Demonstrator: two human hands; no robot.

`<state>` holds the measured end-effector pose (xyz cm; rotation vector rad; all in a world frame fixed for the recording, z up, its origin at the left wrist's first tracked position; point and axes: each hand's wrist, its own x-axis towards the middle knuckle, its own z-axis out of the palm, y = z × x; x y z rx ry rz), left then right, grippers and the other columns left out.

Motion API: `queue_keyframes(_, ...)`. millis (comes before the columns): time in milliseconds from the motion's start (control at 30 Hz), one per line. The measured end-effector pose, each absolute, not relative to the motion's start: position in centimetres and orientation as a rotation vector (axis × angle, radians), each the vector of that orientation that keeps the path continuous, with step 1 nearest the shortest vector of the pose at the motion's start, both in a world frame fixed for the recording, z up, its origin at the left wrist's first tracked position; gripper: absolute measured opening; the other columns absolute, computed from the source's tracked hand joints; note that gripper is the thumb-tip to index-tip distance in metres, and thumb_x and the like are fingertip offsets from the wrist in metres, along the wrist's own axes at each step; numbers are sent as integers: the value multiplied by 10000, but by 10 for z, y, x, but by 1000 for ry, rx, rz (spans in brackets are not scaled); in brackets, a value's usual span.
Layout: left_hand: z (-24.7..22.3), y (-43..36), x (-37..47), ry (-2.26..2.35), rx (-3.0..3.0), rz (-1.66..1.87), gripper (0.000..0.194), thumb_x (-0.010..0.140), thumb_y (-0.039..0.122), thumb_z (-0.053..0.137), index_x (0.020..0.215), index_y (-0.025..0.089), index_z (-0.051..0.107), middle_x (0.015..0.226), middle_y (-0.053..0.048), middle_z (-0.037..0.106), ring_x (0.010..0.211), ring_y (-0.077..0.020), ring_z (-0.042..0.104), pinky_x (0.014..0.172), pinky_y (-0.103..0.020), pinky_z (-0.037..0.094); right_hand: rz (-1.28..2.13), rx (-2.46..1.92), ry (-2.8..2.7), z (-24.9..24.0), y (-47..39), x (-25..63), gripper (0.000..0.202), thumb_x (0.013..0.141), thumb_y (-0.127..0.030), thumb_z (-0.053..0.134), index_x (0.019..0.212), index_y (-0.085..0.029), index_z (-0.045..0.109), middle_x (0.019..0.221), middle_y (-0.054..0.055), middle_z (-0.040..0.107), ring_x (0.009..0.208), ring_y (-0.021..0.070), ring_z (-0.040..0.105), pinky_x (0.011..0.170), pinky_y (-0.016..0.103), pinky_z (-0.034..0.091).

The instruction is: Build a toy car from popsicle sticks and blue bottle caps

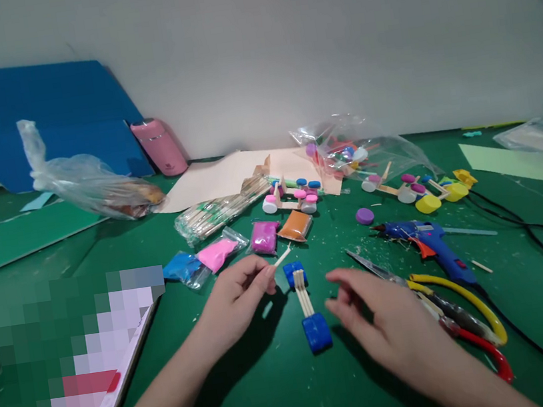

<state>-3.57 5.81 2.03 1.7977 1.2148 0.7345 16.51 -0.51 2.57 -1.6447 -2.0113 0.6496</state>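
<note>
My left hand (237, 297) is closed in a pinch on a short pale wooden stick (281, 254), whose free end points up and to the right. Just below that stick, on the green table, lies a small assembly of pale sticks (304, 298) side by side, with a blue bottle cap (292, 276) at the far end and blue caps (316, 332) at the near end. To its right hovers my right hand (380, 313), thumb and forefinger apart, nothing visible between them. Its other fingers are partly hidden.
Scissors (368, 264), pliers with yellow and red handles (490, 317) and a blue glue gun (433, 238) with its cord lie right. Clay packets (263, 237), bundled sticks (225, 211) and small cap-wheeled cars (291, 197) sit behind. A phone (131, 358) is left, a pink flask (161, 148) farther back.
</note>
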Motion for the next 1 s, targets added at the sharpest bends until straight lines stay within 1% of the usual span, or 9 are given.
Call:
queue_keyframes(67,29,66,-39,1113,1889,615,249,836,303,427,653,169,529,629,22,529,610,-120,490,574,-224,365,563,-1540,-1924,35,10,165,229,844,-276,444,1027,-195,554,874,40,613,778,168,562,687,280,432)
queue_keyframes(100,33,70,-40,1065,1915,548,258,843,311,416,652,171,519,624,28,514,599,-116,475,565,-221,359,562,-1493,-1876,38,17,163,216,846,-261,445,1018,-195,559,894,38,605,783,157,555,687,263,427)
queue_keyframes(200,39,77,-38,978,1957,422,262,854,318,388,655,177,483,611,39,479,592,-112,454,549,-214,345,693,-1405,-1748,35,35,154,197,848,-273,450,973,-190,577,861,31,600,725,135,543,626,229,421)
queue_keyframes(300,40,78,-36,942,1989,385,236,858,300,377,675,180,463,621,42,456,596,-108,434,536,-207,331,817,-1366,-1657,24,42,146,180,840,-287,461,865,-172,596,771,22,593,640,123,513,549,216,395)
queue_keyframes(400,39,79,-36,938,2010,396,229,860,289,372,676,180,453,626,43,439,604,-108,424,540,-206,326,857,-1354,-1625,16,42,144,161,821,-273,485,779,-166,596,702,5,567,590,111,471,517,212,362)
queue_keyframes(600,34,76,-34,956,1989,453,247,863,301,360,666,179,447,614,46,418,590,-107,407,538,-209,318,995,-1336,-1499,12,42,144,169,796,-299,512,713,-165,570,594,-30,509,529,94,421,473,202,328)
queue_keyframes(800,27,68,-29,1079,1957,566,260,862,313,350,651,187,434,617,42,415,581,-114,398,537,-219,318,1044,-1311,-1429,10,43,142,178,774,-311,534,667,-173,562,572,-32,498,528,100,422,473,205,331)
queue_keyframes(1000,26,63,-26,1126,1920,588,263,859,293,349,626,190,418,593,38,418,573,-121,396,526,-225,321,1121,-1261,-1295,6,43,141,157,741,-300,578,656,-168,585,580,-21,516,546,106,431,490,211,345)
